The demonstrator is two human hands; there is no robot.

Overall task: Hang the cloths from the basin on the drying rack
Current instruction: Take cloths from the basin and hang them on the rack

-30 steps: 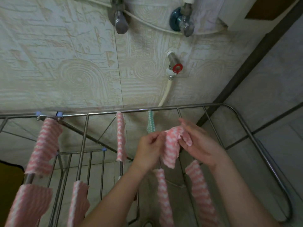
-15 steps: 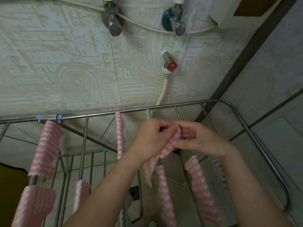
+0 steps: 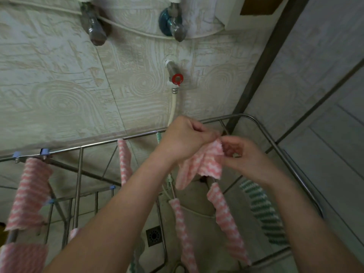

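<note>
Seen from above, a person's two bare forearms reached over a metal drying rack (image 3: 98, 143) that stood against a patterned tiled wall. Both hands met above the rack's far right part and held one pink-and-white cloth (image 3: 204, 162) between them. The left hand (image 3: 185, 136) had its fingers curled and pinched the cloth's upper edge. The right hand (image 3: 242, 154), just beside it, also had curled fingers and pinched the cloth's upper right corner. The cloth hung down crumpled from the two grips, above the rails; whether it touched a rail could not be told.

Other cloths hung over the rack: a wide pink one (image 3: 31, 194) at the left, a narrow pink one (image 3: 124, 160) near the far rail, two pink ones (image 3: 184, 229) (image 3: 228, 221) below the hands, and a green-and-white one (image 3: 264, 211) at the right. On the wall was a tap with a red handle (image 3: 177, 78) and a white hose (image 3: 173, 109) running down from it. A floor drain (image 3: 154, 235) showed beneath the rack.
</note>
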